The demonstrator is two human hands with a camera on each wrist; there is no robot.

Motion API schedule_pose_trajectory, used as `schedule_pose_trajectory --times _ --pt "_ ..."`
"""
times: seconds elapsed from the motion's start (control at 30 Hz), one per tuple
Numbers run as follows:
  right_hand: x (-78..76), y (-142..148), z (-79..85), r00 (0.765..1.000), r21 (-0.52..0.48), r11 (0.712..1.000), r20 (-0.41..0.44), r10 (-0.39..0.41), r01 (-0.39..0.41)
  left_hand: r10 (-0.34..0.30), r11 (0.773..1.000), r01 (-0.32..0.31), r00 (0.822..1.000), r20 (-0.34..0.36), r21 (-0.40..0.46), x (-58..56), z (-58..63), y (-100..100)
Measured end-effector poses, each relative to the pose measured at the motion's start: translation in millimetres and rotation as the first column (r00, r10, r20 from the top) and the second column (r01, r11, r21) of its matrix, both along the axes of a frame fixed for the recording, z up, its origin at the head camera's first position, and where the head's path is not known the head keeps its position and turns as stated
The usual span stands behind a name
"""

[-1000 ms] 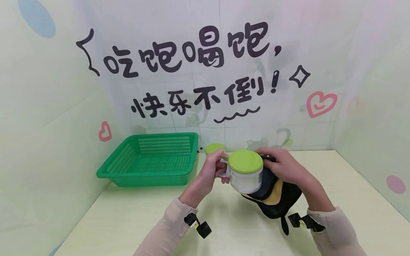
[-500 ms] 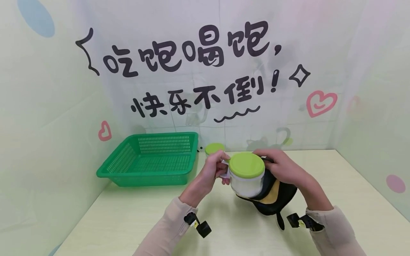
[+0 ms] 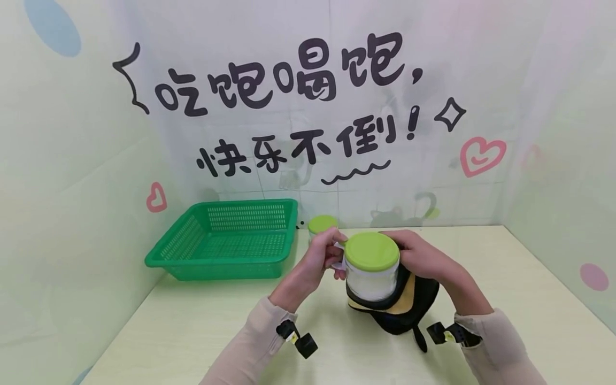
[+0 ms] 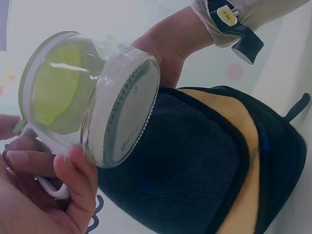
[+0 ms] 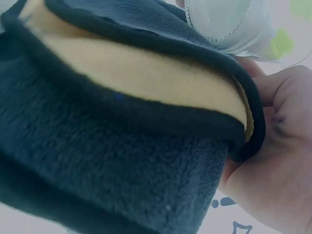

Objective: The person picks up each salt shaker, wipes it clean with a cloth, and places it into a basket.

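Note:
My left hand (image 3: 317, 258) grips the white handle of a clear glass jar (image 3: 372, 252) with a green lid. The left wrist view shows the glass base (image 4: 134, 117) tilted toward that camera, with fingers curled at the handle. My right hand (image 3: 427, 259) holds a thick, folded dark cloth (image 3: 423, 299) with a yellow layer. In the right wrist view the cloth (image 5: 146, 78) is pinched at one end beside the thumb. Dark fabric lies against the jar's lower side and beneath it. From above, the right fingertips are hidden behind the jar and cloth.
A green perforated plastic basket (image 3: 226, 270) stands at the back left of the pale wooden table (image 3: 231, 326). Behind my left hand is a second green-lidded jar (image 3: 322, 222), partly hidden. A printed fabric backdrop (image 3: 308, 123) hangs along the back, with further panels at both sides.
The cloth has shifted left, further around the jar's lower side, with my right hand moving slightly down and left. The jar has dropped a little; my left hand stays nearly in place.

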State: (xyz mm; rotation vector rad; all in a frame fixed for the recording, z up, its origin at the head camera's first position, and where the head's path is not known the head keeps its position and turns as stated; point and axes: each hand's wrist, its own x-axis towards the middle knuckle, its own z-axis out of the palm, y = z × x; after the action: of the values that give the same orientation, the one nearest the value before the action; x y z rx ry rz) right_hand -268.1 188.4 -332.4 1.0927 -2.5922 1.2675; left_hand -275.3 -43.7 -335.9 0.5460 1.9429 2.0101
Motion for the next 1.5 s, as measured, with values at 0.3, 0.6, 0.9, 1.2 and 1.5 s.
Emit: schedule_pose_trajectory --times 0.3,0.6,0.9,1.2,1.5 --pt "1.1 -5.8 -2.9 0.999 -0.045 0.998 -0.025 0.045 -0.046 -0.004 1.000 0.004 1.000 0.027 -0.018 1.0 -0.8 -0.5" --pt "1.2 -6.0 -4.2 0.997 -0.016 0.997 -0.020 0.080 -0.081 -0.013 1.000 0.013 1.000 0.028 0.008 2.4 -0.5 -2.7" --pt "-1.4 -7.3 -0.1 0.998 -0.100 0.994 -0.048 0.044 -0.049 -0.034 0.999 0.034 0.999 0.004 0.000 1.5 1.1 -3.7" --pt "0.0 2.9 1.4 0.997 0.031 0.997 0.014 0.075 -0.075 0.007 1.000 -0.007 0.999 0.043 0.005 -0.2 2.0 -1.9" --pt "-4.0 1.1 1.5 0.994 -0.054 0.993 -0.031 0.104 -0.105 -0.022 1.000 0.022 0.999 0.037 0.005 0.1 2.5 2.7"
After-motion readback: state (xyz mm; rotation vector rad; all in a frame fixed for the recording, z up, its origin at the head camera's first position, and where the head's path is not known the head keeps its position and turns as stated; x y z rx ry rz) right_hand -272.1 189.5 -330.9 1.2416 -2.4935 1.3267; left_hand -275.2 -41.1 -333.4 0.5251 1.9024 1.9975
